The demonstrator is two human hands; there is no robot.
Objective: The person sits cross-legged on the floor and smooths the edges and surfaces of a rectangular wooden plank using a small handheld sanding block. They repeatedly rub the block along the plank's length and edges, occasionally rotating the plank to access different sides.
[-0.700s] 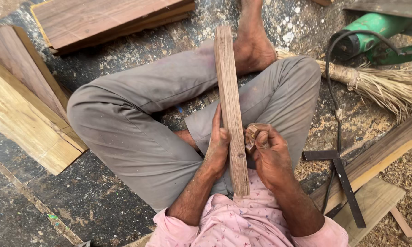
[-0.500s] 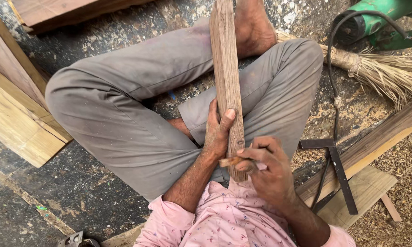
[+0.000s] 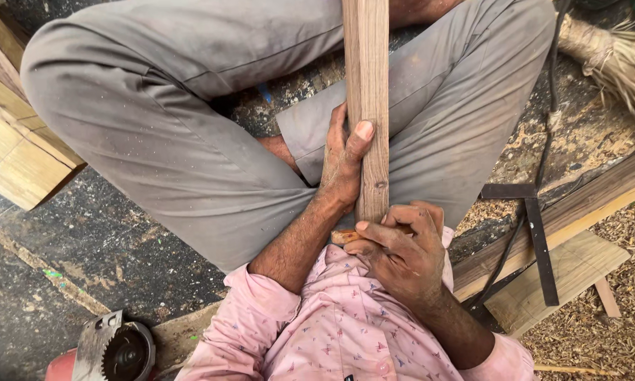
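The wooden slat (image 3: 368,106) is clamped by the left hand (image 3: 342,166)'s grip, lengthwise over the lap. Beside it, a small wooden piece (image 3: 346,236) is pinched in the right hand (image 3: 402,257); slippage could nick fingers.

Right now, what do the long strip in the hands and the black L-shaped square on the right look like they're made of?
The long strip looks like bare, unfinished wood: lengthwise grain, a small knot, matte brown surface. The left hand steadies it; the right hand holds a small brownish piece at its near end, material unclear. The L-shaped square looks like dark, flat metal, dull and unpolished.
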